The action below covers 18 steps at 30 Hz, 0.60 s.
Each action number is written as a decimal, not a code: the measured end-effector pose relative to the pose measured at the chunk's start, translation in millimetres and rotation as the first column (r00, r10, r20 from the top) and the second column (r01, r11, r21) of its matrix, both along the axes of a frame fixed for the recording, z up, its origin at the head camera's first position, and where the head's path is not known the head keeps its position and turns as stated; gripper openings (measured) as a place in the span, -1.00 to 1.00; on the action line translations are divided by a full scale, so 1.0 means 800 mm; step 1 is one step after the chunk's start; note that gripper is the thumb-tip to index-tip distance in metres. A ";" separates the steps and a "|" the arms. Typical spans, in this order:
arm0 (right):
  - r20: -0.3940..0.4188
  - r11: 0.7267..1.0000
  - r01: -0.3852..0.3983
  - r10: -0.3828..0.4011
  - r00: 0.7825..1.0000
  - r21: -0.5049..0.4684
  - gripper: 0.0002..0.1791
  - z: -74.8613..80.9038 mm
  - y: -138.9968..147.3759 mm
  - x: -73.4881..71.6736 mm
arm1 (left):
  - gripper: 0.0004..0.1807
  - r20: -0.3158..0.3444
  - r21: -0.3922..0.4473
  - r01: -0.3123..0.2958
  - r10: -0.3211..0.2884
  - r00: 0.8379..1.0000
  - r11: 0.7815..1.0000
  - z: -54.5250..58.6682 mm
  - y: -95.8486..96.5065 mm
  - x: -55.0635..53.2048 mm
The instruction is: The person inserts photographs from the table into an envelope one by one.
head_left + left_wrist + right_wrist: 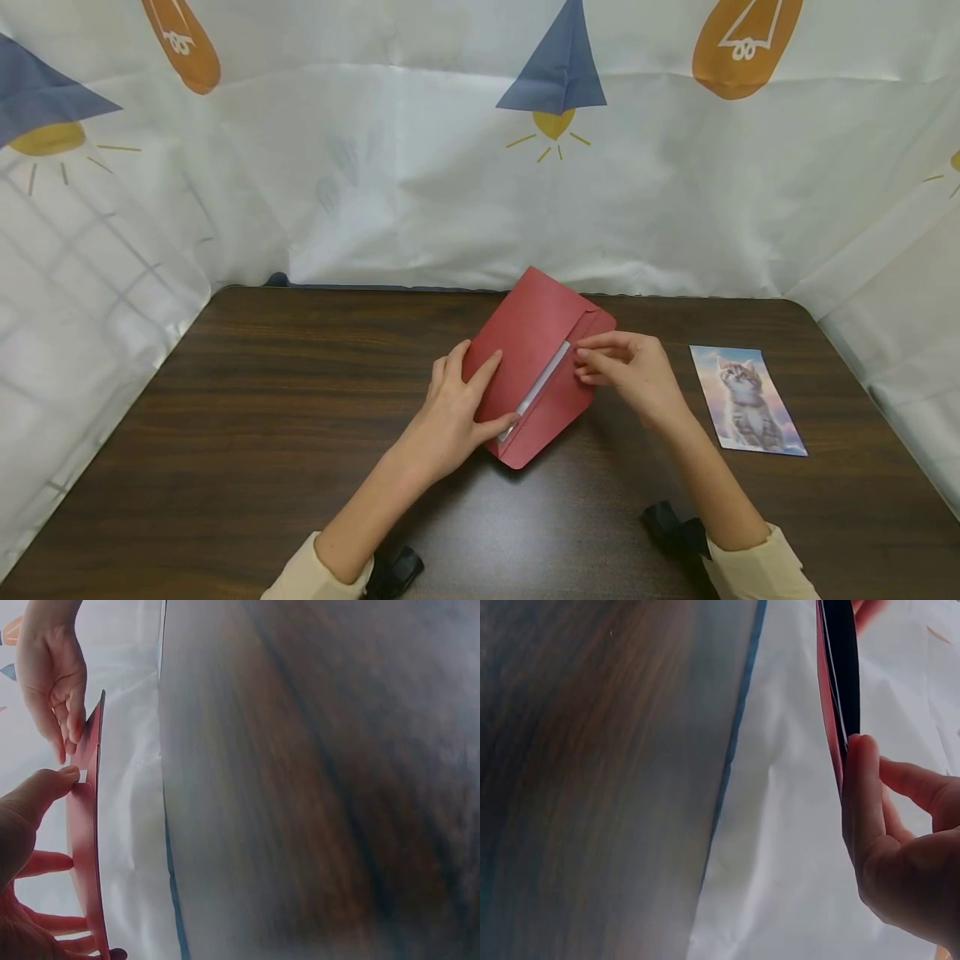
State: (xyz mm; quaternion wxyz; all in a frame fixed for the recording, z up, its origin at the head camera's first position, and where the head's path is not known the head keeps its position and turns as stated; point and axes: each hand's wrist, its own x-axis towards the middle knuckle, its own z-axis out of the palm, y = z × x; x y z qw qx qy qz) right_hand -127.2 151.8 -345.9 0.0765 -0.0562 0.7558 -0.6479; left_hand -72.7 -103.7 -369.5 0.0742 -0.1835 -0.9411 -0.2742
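A red envelope (525, 350) lies slanted between both hands in the head view, its flap partly lifted. A white paper edge (543, 382) shows along its opening. My left hand (453, 408) holds the envelope at its left side, fingers spread over the face and thumb at the lower end of the opening. On the other side my right hand (633, 371) pinches the flap edge with thumb and fingertips. In the right wrist view the envelope (831, 712) appears nearly edge-on, with the right fingertips (862, 746) at its edge.
A kitten picture card (750, 404) lies face up on the dark wooden table (262, 433), right of the right hand. A white curtain (450, 192) printed with lamps hangs around the table's back and sides. Black straps (397, 571) sit at both wrists.
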 end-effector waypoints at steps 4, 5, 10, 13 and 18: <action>-0.023 1.000 0.002 -0.001 1.000 0.020 -0.68 0.003 0.007 -0.001 | -0.14 0.000 0.000 0.003 -0.003 1.000 1.000 0.000 -0.002 0.000; -0.028 1.000 0.005 -0.005 1.000 0.027 -0.67 0.004 0.010 -0.001 | -0.14 0.003 0.000 0.002 -0.002 1.000 1.000 0.000 -0.002 0.000; -0.054 0.997 0.025 -0.021 0.998 0.075 -0.65 0.008 0.019 -0.003 | -0.14 0.012 0.000 0.001 -0.001 1.000 1.000 0.000 -0.003 -0.001; -0.067 0.995 0.034 -0.028 0.997 0.094 -0.63 0.009 0.026 -0.005 | -0.14 0.017 0.002 0.001 -0.001 1.000 1.000 0.002 -0.003 -0.001; -0.103 0.989 0.062 -0.048 0.994 0.136 -0.60 0.010 0.041 -0.009 | -0.14 0.035 0.006 -0.005 0.004 0.999 1.000 0.003 -0.003 -0.001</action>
